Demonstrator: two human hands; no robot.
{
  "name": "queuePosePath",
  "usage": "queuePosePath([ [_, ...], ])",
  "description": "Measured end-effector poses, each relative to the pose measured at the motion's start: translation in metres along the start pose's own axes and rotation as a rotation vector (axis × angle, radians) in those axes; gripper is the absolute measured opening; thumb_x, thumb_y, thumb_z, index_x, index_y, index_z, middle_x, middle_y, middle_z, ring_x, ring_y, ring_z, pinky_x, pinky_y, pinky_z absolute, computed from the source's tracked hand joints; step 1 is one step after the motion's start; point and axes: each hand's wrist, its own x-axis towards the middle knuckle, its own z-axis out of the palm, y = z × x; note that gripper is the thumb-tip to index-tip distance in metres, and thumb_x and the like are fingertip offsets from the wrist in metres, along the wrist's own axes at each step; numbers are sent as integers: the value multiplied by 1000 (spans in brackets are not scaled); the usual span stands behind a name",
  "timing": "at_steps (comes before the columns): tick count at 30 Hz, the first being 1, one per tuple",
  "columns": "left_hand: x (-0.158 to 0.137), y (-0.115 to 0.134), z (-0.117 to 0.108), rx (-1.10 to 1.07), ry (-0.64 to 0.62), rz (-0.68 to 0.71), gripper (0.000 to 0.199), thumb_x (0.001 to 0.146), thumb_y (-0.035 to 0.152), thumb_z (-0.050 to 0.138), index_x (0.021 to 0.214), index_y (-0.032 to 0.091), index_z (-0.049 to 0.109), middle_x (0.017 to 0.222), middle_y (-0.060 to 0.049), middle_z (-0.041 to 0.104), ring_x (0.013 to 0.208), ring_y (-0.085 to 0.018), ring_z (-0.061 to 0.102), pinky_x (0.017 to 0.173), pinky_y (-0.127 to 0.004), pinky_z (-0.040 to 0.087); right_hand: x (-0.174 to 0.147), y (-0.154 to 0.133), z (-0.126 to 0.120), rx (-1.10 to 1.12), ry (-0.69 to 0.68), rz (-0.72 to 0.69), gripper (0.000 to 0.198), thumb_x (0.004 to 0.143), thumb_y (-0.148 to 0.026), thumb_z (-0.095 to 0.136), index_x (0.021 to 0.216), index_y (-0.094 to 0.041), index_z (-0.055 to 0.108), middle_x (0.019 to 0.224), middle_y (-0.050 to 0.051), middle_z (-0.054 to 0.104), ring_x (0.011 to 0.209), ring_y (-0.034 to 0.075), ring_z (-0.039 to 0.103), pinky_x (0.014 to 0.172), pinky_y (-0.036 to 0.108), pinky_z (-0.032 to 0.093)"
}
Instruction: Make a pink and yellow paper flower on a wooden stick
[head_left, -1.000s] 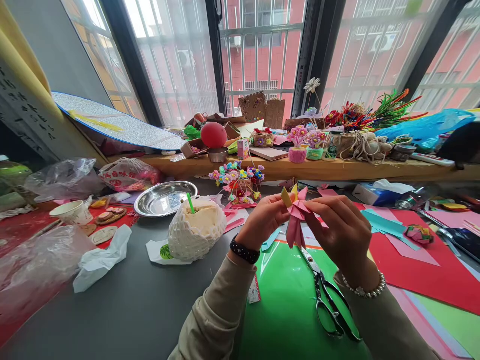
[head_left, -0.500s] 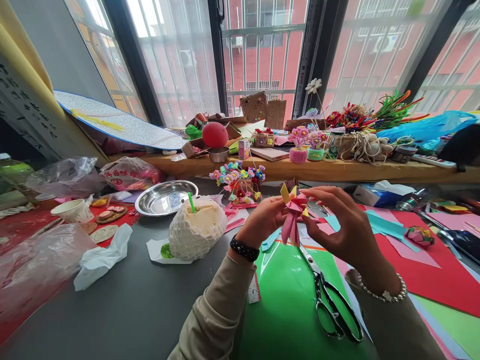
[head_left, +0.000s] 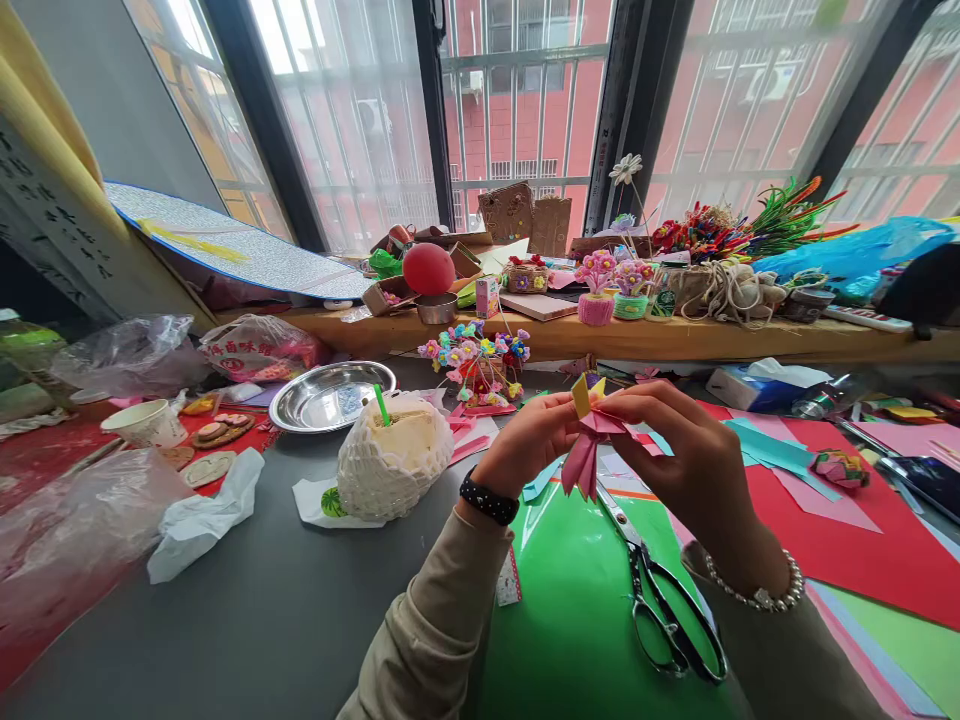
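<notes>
A folded paper piece (head_left: 583, 452), pink with yellow tips, is held up between both hands over the green sheet (head_left: 577, 600). My left hand (head_left: 531, 440), with a dark band at the wrist, grips its left side. On its right side my right hand (head_left: 675, 450) pinches a pink fold between thumb and fingers; a beaded bracelet circles that wrist. The fingertips partly cover the paper. Just below lie scissors (head_left: 660, 600) with dark handles, their blades pointing up toward the paper piece.
Left of my hands stands a coconut (head_left: 394, 460) in white netting with a green straw, near a metal tray (head_left: 330, 395). Coloured paper sheets (head_left: 885, 560) spread to the right. Behind are pipe-cleaner flowers (head_left: 480, 365) and a crowded wooden sill (head_left: 525, 340).
My right hand has moved left and its thumb and fingers, which were apart beside the paper piece, have closed on it. My left hand keeps its hold.
</notes>
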Motion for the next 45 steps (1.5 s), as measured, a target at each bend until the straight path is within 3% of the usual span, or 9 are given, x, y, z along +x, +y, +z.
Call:
queuePosePath([
  [7,1,-1,-1,0,-40,13,20,59,24,71,69,9,62,60,0,59,51,-6,53,49,-14,38,-4,-3,7,-96,115,-65,14,76,-14,55,88,-21,58,79,3,64,76,16,60,67,27,48],
  [11,1,1,-3,2,-6,88,23,58,23,71,75,10,63,68,-1,61,58,-6,56,56,-16,42,-3,-4,7,-87,164,-49,20,76,-15,56,94,-22,57,86,4,63,83,17,59,73,30,48],
  [19,-8,15,1,140,84,447,19,60,20,70,76,15,61,89,-1,59,75,-9,58,71,-19,45,-1,5,-3,243,119,386,19,78,-27,54,95,-21,58,83,2,61,72,13,59,63,26,51],
  [23,-13,17,4,356,23,642,12,65,18,66,74,14,59,103,-2,51,89,-13,56,77,-24,48,2,1,-10,410,67,514,17,79,-34,52,74,-20,60,74,1,59,66,11,57,57,21,49],
  [28,-17,18,9,539,-81,815,10,68,14,63,77,16,58,100,-3,49,94,-12,53,81,-25,49,3,-1,-14,666,3,616,13,73,-34,60,72,-21,59,75,0,59,67,11,57,56,20,48],
  [33,-20,17,13,631,-106,812,11,70,17,61,80,16,56,105,-4,48,94,-13,54,80,-26,50,2,-1,-15,786,-104,683,13,71,-34,61,72,-21,62,72,0,61,67,12,58,57,20,48],
  [38,-21,19,13,691,-86,707,45,69,18,64,109,23,45,107,-5,52,88,-13,58,76,-26,51,3,-4,-13,817,-102,689,14,72,-34,60,71,-20,62,70,1,62,68,13,59,60,22,49],
  [43,-25,23,12,820,-67,678,21,72,20,60,92,16,55,96,-5,56,87,-14,58,78,-25,51,3,-7,-13,800,-60,703,15,71,-34,61,74,-20,61,74,1,62,69,14,59,58,23,49],
  [45,-25,23,13,809,-67,716,25,72,20,60,95,18,51,99,-5,55,88,-13,58,78,-26,51,3,-8,-12,795,-27,705,14,71,-33,62,76,-21,61,77,0,62,70,14,60,59,23,50],
])
